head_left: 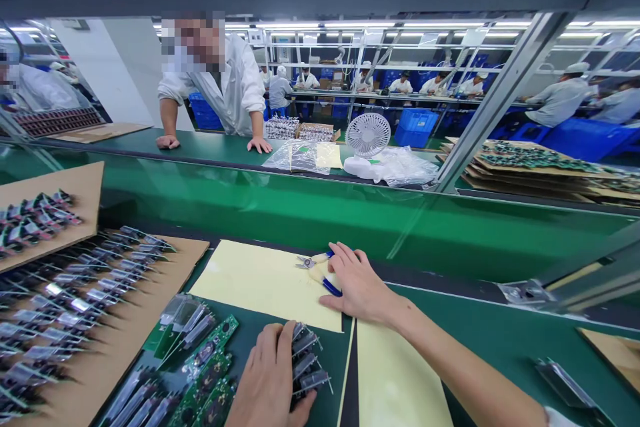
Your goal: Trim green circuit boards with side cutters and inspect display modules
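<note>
My left hand is closed around a bunch of dark electronic components with metal leads, its fingers and thumb on either side of them. My right hand reaches over the blue-and-cream handles of small side cutters; its fingers are apart and the palm covers the handle ends. The cutters lie with jaws parted, pointing left, on a yellow sheet. Left of my left hand, green circuit boards lie beside more sleeved components.
Cardboard with rows of leaded components lies at the left, under another tilted board. A single component is at the right. Beyond a green panel, a person in white leans on a bench near a white fan. A metal post stands right.
</note>
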A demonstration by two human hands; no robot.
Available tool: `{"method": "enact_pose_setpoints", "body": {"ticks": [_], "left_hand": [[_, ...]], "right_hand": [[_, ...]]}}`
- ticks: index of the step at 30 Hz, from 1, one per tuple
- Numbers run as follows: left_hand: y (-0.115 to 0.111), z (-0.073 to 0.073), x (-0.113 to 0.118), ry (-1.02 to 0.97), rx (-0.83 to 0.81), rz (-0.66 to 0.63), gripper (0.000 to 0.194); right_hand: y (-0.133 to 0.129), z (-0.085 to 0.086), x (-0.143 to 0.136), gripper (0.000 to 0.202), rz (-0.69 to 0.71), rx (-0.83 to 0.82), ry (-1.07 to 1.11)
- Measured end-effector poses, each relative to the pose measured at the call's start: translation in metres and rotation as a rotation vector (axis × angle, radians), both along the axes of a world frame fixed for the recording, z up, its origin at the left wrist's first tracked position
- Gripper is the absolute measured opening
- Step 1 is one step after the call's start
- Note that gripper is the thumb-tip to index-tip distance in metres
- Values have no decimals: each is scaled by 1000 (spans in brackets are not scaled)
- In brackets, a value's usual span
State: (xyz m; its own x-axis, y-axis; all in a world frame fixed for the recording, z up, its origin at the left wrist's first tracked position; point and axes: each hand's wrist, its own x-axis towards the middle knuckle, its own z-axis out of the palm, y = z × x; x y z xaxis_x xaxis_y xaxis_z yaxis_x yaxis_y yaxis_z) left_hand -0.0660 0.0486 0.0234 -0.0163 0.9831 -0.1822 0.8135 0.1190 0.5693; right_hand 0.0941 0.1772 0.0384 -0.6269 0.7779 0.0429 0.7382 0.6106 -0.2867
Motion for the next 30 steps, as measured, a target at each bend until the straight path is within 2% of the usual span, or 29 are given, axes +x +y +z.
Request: {"method": "enact_pose_setpoints", "body": {"ticks": [3,6,10,13,16,20,24,30], "left_hand": [[0,4,-8,-224,-1,101,57],[1,14,-13,-485,-8,259,59],[3,23,-16,-795,-136,391,78],[5,18,-18,-957,-104,472,83],[7,10,-21,-1073,-123,556,83],[8,8,-20,-1186,-196,551,92],[10,14,-17,-1229,-252,535,103],[10,14,-23,-1169,-300,449,91]], "right_hand": [[4,-4,-3,17,43,65,-4],[5,-2,-3,2,72,132,15],[5,4,-1,10,23,211,89],[-6,11,2,12,23,222,152],[-25,14,4,14,114,248,161],[-42,10,3,17,174,384,117],[-43,6,-2,15,156,418,81],[-40,4,-4,12,178,448,39]]}}
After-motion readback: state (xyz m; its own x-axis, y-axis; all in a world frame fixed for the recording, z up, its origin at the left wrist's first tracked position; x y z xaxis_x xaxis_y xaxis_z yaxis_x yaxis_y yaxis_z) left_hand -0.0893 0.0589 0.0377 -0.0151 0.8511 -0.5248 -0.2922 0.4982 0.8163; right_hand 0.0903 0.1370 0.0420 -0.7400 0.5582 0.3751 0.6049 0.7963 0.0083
